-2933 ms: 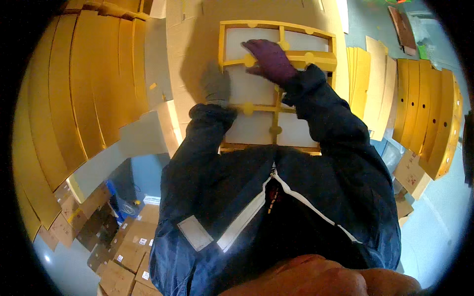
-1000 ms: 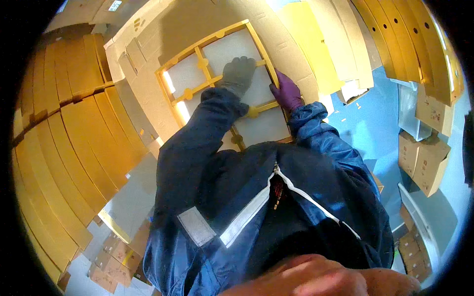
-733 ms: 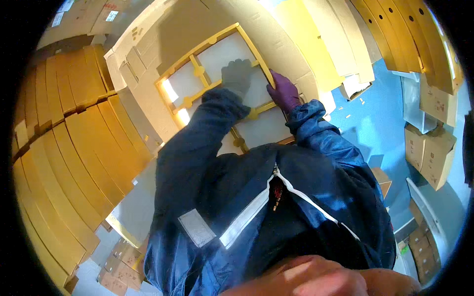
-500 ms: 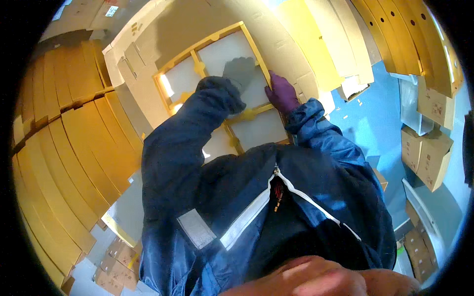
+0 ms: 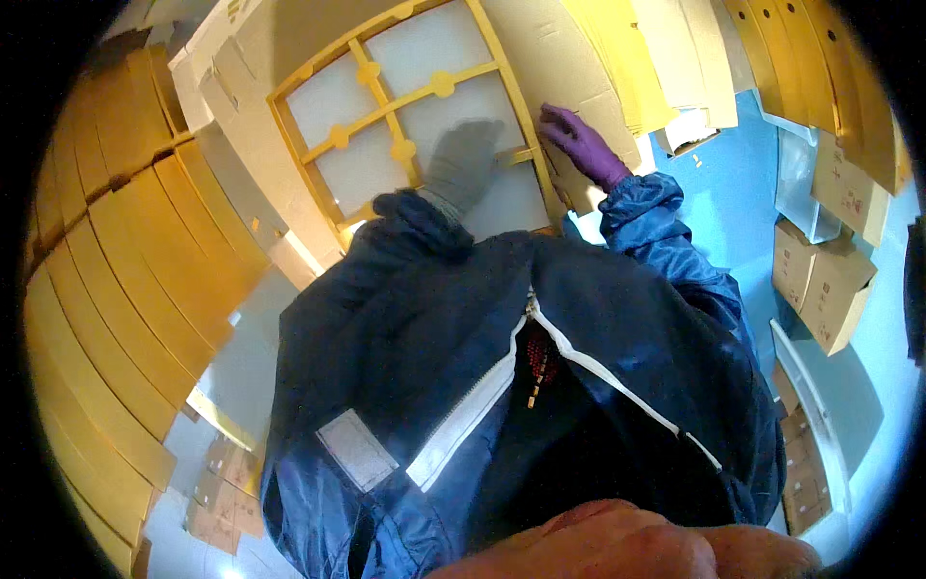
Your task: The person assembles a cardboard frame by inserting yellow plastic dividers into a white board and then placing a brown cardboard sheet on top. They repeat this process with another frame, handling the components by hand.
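A yellow grid frame (image 5: 388, 113) with round tabs and whitish panels in its openings lies on brown cardboard (image 5: 561, 72). My left hand (image 5: 465, 166), in a grey glove, rests flat over one of the panels, its fingers stretched out and apparently empty. Just outside the frame's right edge is my right hand (image 5: 585, 145) in a purple glove. Its fingers are extended, with the tips close to that edge; whether they touch it I cannot tell. Dark blue sleeves cover both arms, and my jacket hides the area below the frame's near edge.
Tall rows of yellow-brown cardboard sheets (image 5: 145, 270) stand on the left. Yellow sheets (image 5: 617, 63) lie beyond my right hand. Over the blue floor (image 5: 709, 183) on the right are a clear plastic bin (image 5: 805, 198) and open cardboard boxes (image 5: 820, 285).
The grid frame sits higher and further left in view. My right hand has come off its right edge, with the fingers straightened. My left hand still lies over the panels.
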`<state>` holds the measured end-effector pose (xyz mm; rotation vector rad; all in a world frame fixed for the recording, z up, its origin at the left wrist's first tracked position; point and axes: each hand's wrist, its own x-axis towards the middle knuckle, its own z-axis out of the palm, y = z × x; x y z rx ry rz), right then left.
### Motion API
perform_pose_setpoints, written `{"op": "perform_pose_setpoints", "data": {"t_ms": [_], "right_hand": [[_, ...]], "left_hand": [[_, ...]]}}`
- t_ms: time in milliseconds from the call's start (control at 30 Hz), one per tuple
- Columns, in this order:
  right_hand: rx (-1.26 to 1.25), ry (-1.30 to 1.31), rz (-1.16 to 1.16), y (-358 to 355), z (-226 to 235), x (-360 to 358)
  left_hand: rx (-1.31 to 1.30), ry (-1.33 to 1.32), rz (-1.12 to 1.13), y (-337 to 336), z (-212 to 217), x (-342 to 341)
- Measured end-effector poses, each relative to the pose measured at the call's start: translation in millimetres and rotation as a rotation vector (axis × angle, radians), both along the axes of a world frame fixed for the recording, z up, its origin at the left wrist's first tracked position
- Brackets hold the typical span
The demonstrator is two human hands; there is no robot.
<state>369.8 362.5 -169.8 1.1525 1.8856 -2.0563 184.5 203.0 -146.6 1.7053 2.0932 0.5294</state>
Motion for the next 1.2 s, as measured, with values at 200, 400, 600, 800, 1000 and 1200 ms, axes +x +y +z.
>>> {"op": "perform_pose_setpoints", "data": {"t_ms": [200, 400, 600, 800, 1000, 1200], "right_hand": [[0.067, 0.181, -0.072, -41.5, -18.8, 8.1], [0.174, 0.182, -0.056, -49.9, -36.7, -3.8], [0.288, 0.247, 0.036, -44.5, -47.0, -5.7], [0.171, 0.227, -0.063, -54.3, -37.4, -3.2], [0.265, 0.209, -0.098, -63.8, -26.7, -14.5], [0.5, 0.108, -0.053, -74.3, -43.4, -19.3]], "left_hand": [[-0.109, 0.156, -0.118, -8.2, -13.3, 30.8], [-0.151, 0.148, -0.136, -4.5, -32.5, 28.2], [-0.15, -0.026, -0.131, -6.3, -34.6, 15.4], [-0.081, -0.059, -0.198, -9.3, -35.9, 13.6], [0.033, -0.031, -0.132, -15.8, -51.2, 25.6], [-0.133, 0.019, -0.055, -5.7, -42.4, 44.8]]}}
